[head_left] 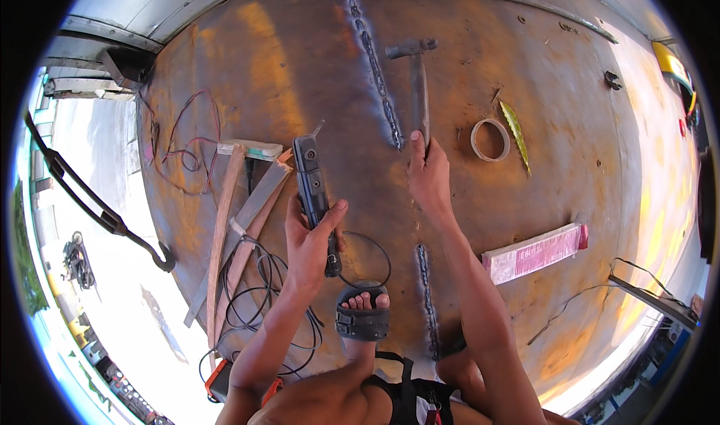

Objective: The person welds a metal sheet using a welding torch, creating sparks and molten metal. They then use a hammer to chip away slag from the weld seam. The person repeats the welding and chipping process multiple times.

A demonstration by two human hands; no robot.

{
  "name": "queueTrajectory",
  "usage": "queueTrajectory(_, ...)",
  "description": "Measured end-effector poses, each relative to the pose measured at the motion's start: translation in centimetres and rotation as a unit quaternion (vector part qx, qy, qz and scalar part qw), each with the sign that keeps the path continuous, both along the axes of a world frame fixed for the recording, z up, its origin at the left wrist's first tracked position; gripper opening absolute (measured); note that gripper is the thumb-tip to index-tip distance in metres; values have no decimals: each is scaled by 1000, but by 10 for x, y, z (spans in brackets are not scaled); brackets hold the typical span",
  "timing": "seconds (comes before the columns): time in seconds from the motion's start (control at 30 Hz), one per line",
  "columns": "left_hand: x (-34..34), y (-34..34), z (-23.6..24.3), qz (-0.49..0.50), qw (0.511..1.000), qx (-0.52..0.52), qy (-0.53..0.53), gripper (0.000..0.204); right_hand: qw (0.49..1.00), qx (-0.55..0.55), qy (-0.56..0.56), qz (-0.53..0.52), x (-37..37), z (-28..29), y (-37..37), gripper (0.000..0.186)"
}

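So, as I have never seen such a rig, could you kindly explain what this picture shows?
There is no robot: a person's bare hands are seen from a fisheye camera on their head. The left hand holds a long black tool with a thin rod at its tip; the right hand grips a hammer with a dark metal head. On the brown metal sheet lie a pale round ring, a long green leaf, a pink and white box and brown wooden strips.

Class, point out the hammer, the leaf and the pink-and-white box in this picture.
Hammer (419, 91): head view, on the handle.
Leaf (516, 132): head view, mid-blade.
Pink-and-white box (534, 254): head view, middle of its long face.
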State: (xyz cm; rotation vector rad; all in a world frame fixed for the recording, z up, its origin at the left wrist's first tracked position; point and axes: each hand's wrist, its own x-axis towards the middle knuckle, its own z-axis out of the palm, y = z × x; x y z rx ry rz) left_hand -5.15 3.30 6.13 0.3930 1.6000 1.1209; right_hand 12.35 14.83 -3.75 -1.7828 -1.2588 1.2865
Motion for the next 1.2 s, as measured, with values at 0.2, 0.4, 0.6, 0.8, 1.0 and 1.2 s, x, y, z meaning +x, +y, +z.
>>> queueTrajectory(0.2, -3, 0, 2, 8, 1000, -7, -3, 29, 997, -55, 56, 14, 15, 0, -8, 52)
queueTrajectory(0.4, -6, -1, -2, 9, 1000, -10, 2, 29, 983, -151, 103, 36, 16, 22, 4, 50)
queueTrajectory(0.6, -3, -5, -5, 17, 1000, -25, -6, 30, 954, -220, 198, 53, 17, 11, 3, 51)
queueTrajectory(0.8, 5, 1, -1, -1, 1000, -6, -11, 30, 999, 46, 7, -6, 18, -10, -8, 51)
queueTrajectory(1.0, -2, -2, -2, 7, 1000, -12, 5, 30, 981, -116, 157, -21, 28, 17, -7, 51)
queueTrajectory(1.2, 0, 0, -1, 14, 1000, -19, -3, 33, 980, -158, 97, 68, 36, 7, 10, 55)
